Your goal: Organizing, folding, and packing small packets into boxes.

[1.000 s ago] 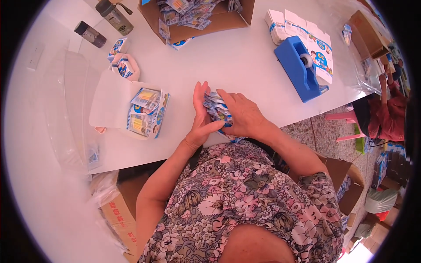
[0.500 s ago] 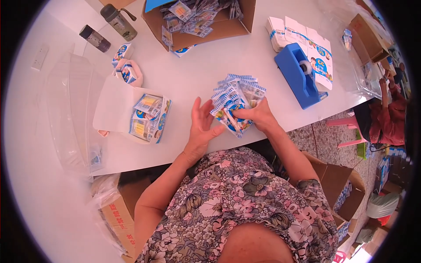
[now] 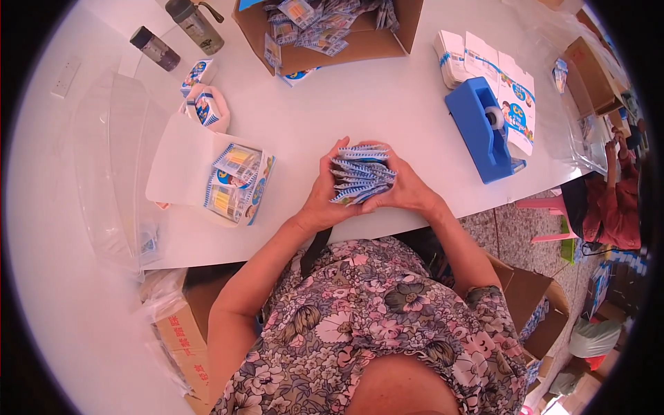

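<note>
Between my two hands is a stack of small blue-and-white packets (image 3: 363,174), turned on edge so their striped ends face up. My left hand (image 3: 324,192) is closed along the stack's left side, and my right hand (image 3: 409,188) wraps its right side, thumb along the near edge. Left of my hands stands an open white carton (image 3: 261,190) with similar packets (image 3: 232,183) inside and its lid folded to the left. At the far side, a brown cardboard box (image 3: 346,59) holds a heap of loose packets (image 3: 321,28).
A blue tape dispenser (image 3: 476,131) sits at right beside flat printed cartons (image 3: 515,97). A pink bowl (image 3: 205,109) with packets and two bottles (image 3: 153,48) stand at left. Cardboard boxes (image 3: 183,339) flank me below the table. Another person (image 3: 615,194) sits at far right.
My left hand has closed onto the packets, which were fanned loosely in my right hand. They are now gathered upright into a tighter stack. The view has shifted slightly.
</note>
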The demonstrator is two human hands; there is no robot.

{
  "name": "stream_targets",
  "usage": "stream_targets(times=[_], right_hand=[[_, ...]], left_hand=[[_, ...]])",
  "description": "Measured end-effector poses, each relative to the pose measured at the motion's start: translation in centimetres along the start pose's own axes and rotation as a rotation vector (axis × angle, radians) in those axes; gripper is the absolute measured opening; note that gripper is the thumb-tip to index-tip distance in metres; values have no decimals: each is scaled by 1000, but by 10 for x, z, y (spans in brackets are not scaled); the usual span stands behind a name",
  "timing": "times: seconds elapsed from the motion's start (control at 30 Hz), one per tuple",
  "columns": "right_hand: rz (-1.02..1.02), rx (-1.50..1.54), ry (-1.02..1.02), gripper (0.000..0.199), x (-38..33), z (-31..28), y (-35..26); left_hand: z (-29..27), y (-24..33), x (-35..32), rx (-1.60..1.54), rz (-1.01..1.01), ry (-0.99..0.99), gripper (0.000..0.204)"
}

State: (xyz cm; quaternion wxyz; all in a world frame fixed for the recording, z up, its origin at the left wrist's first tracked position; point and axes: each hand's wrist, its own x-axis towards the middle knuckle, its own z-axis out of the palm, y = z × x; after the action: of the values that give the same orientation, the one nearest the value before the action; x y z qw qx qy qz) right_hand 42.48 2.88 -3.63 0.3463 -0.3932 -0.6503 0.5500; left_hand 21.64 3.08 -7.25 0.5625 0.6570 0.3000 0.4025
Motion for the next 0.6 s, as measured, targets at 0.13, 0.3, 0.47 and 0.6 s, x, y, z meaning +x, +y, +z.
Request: stream_targets(times=[0.13, 0.3, 0.47, 0.6], right_hand=[[-126, 29, 77, 129, -3, -1, 7], [-243, 71, 77, 139, -9, 5, 8], [-227, 76, 63, 139, 7, 15, 3], [-265, 0, -76, 128, -6, 18, -8]], left_hand=[[-5, 5, 0, 11, 56, 10, 127], [-6, 10, 4, 249, 172, -22, 124], [8, 2, 6, -2, 225, 55, 124], [12, 7, -2, 80, 54, 64, 131]])
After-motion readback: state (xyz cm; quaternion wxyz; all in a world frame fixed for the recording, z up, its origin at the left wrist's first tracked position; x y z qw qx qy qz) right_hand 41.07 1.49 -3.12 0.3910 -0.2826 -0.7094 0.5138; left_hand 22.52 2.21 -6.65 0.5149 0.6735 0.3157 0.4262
